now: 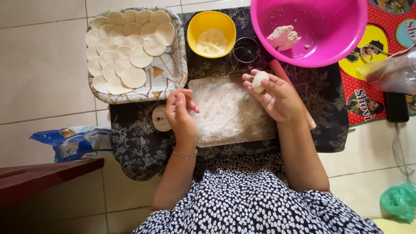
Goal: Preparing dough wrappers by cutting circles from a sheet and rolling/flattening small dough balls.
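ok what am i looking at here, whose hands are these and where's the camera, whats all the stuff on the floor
There is one picture, taken by a camera worn on a person's head and looking straight down, so the two bare hands are that person's own. No machine is involved.

The right hand holds a small ball of dough in its fingers. The left hand is empty, fingers curled, at the edge of a floured wooden board that lies on a dark patterned cloth.

Above the board stand a tray filled with thin round dough discs, a yellow bowl of flour, a small dark cup and a pink basin with a lump of dough. A rolling pin lies partly hidden under the right hand. A blue packet sits on the tiles at the left.
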